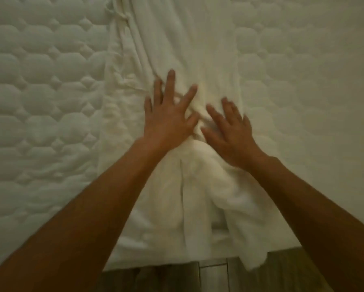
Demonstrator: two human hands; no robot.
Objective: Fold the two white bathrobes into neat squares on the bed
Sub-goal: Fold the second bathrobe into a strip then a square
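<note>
The left hand [169, 119] lies flat and wide, fingers spread, palm down on a white bathrobe [200, 60]; the right hand [229, 133] is just beside it, also flat and spread, holding nothing. In the head view, the only one, the robe runs as a long strip down the middle of the bed [39, 102], away from the person, with loose folds and a tie [122, 20] along its left edge; its near end bunches up under the wrists, and one corner droops over the bed's edge toward the floor [219, 275]. Only this one robe can be made out; a second one does not show. Between the two thumbs the cloth is pinched into a small ridge, so the step in hand looks like smoothing the strip before folding it shorter. To do it well, the palms should probably sweep apart and outward from that ridge, pressing lightly so the cloth slides flat rather than dragging new creases. The rumpled left edge wants straightening to match the cleaner right edge, and the hanging corner should come up onto the bed first, or the final square will likely be lopsided.
</note>
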